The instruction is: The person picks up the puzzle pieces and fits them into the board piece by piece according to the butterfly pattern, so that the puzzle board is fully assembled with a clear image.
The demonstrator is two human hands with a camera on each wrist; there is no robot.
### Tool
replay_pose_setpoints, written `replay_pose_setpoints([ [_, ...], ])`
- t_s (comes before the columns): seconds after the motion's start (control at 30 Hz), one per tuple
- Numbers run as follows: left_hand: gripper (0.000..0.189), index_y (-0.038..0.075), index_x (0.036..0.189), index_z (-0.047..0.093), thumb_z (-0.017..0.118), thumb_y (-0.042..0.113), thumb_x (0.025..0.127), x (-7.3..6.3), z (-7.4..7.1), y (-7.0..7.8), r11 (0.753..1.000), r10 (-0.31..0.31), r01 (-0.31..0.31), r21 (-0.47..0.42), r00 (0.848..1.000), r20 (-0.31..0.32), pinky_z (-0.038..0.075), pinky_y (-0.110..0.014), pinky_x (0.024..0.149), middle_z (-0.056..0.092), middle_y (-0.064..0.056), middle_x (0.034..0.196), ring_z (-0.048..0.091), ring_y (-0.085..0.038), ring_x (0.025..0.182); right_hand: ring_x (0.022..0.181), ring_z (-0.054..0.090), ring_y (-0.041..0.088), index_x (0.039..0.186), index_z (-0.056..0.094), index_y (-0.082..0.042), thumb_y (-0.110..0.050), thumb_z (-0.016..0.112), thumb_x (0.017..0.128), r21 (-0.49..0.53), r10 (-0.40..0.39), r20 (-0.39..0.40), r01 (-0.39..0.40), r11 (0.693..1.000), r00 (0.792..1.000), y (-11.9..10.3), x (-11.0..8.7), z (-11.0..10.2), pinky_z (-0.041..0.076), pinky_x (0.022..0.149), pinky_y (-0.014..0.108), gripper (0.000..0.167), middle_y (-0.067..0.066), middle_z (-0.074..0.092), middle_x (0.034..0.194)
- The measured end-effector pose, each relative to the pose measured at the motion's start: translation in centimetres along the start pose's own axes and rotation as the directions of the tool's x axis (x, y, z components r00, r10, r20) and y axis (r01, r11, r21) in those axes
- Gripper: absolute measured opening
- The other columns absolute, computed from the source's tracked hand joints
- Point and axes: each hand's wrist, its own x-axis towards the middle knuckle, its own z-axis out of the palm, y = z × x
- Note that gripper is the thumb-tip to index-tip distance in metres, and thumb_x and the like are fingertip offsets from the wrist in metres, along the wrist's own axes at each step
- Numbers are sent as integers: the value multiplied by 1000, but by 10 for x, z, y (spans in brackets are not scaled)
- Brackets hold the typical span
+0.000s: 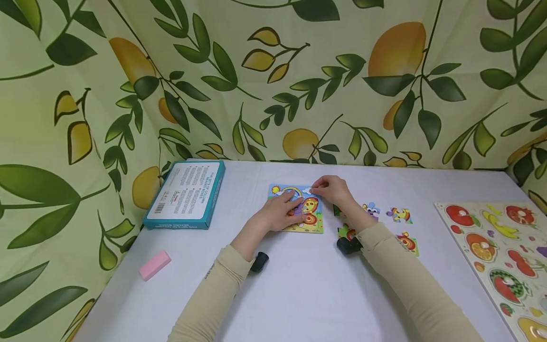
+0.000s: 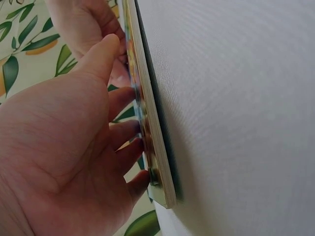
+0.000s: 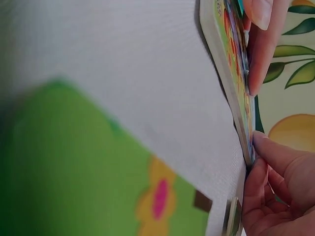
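Observation:
A colourful jigsaw puzzle board point(image 1: 314, 228) with a sun, a rainbow and round-bodied figures lies flat on the table. My left hand point(image 1: 278, 211) rests across its left and middle part, fingers spread and fingertips on the picture, as the left wrist view also shows. At the far right corner, beside a white cloud, my right hand point(image 1: 333, 190) pinches the board's edge between thumb and curled forefinger. In the right wrist view the thumb point(image 3: 268, 147) is at the picture side. Loose puzzle pieces point(image 1: 401, 215) lie right of the board, some partly hidden by the right forearm.
A teal and white box point(image 1: 183, 192) lies at the back left, a pink block point(image 1: 155, 265) in front of it. On the right is a large fruit peg board point(image 1: 483, 247). Patterned cloth point(image 1: 273, 85) hangs behind the white table point(image 1: 299, 294).

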Motion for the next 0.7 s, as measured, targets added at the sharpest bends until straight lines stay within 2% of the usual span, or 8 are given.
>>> replay_pose_setpoints([
  [0.27, 67, 23, 153, 34, 48, 57, 97, 0, 0, 0, 1000, 3, -3, 4, 1000, 1, 18, -45, 117, 20, -8, 161, 17, -24, 147, 87, 50, 24, 98, 67, -4, -24, 71, 91, 10, 14, 7, -14, 1000, 1000, -1, 1, 1, 40, 73, 30, 22, 9, 60, 89],
  [0.5, 67, 23, 153, 35, 47, 57, 97, 0, 1, 1, 1000, 0, 0, 20, 1000, -4, 20, -46, 117, 22, -8, 161, 19, -25, 147, 88, 50, 24, 100, 68, -4, -25, 69, 92, -13, -5, 23, 5, 1000, 1000, -1, 0, 1, 39, 76, 32, 22, 8, 60, 88],
  [0.7, 64, 24, 152, 38, 46, 57, 97, 1, -1, 2, 1000, -4, 5, 27, 1000, -18, 22, -48, 115, 26, -8, 159, 23, -25, 146, 88, 49, 23, 105, 70, -4, -25, 70, 91, -35, -37, 105, 41, 999, 994, -1, 1, -3, 39, 76, 32, 25, 7, 59, 91],
])
